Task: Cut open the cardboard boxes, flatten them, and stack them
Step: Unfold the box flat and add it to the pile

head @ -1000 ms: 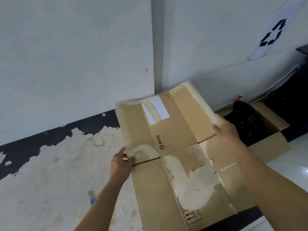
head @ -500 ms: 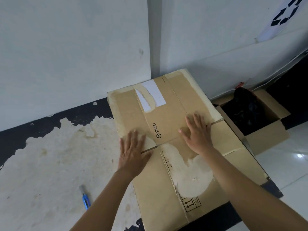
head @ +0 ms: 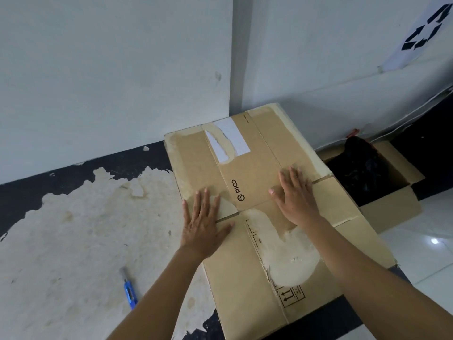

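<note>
A flattened brown cardboard box [head: 247, 173] printed "PICO", with torn pale patches and a white label, lies on the floor against the white wall. My left hand [head: 203, 222] presses flat on its left side, fingers straight and spread. My right hand [head: 297, 200] presses flat near the middle right, across a flap seam. A blue utility knife [head: 129, 292] lies on the floor to the left, apart from both hands.
An open cardboard box [head: 392, 209] holding a black bag [head: 360, 168] stands at the right, touching the flat box. The floor [head: 73, 229] is black with peeled pale patches; white tiles [head: 429, 253] begin at the right. A recycling sign [head: 421, 33] hangs on the wall.
Both hands let go of the box's edges and laid the cardboard down flat. They now press on it with open palms. Over the last half second they barely moved.
</note>
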